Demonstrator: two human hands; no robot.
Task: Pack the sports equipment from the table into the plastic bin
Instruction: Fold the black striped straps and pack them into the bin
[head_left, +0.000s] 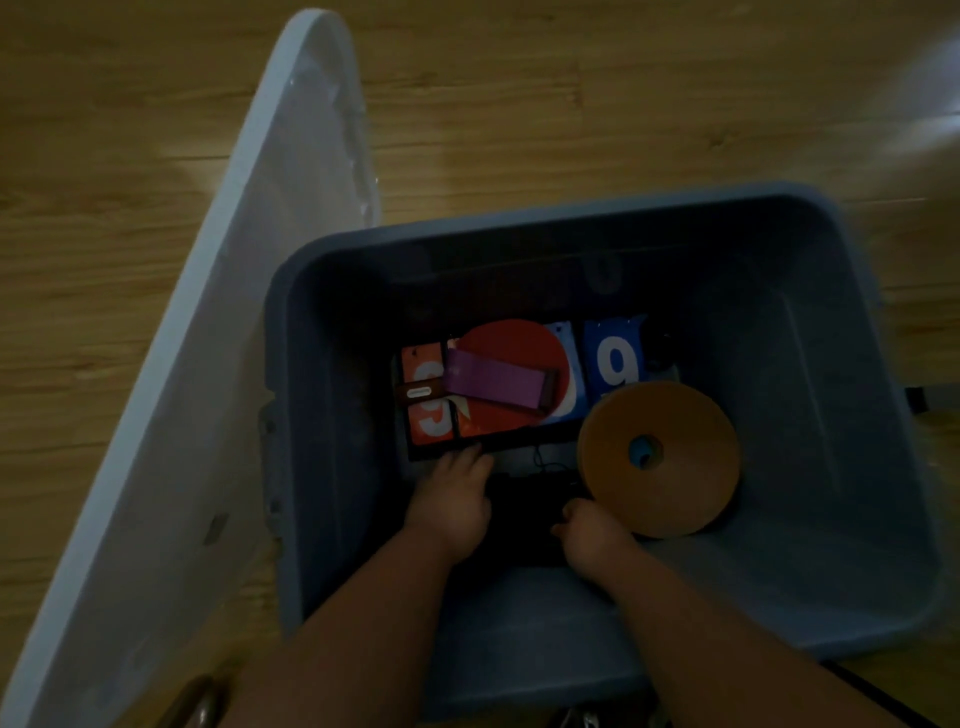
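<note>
Your left hand (452, 499), grip released, touched the flip scoreboard (428, 421) at its near edge; likely stiff, light, best edge-held. Your right hand (592, 530) had an unclear grip.

Grey-blue plastic bin (810, 395) stands on a wood floor (545, 104), with a white lid (208, 364) leaning at its left. Inside lies a flip scoreboard (430, 422) showing nines, with a red paddle (519, 347) and a purple band (488, 383) lying on it. An orange disc (680, 483) sits at right. Left hand (452, 501) touches the scoreboard's near edge. Right hand (592, 538), fingers curled, is just beside the disc, over a dark item (524, 525) too dim to identify.
</note>
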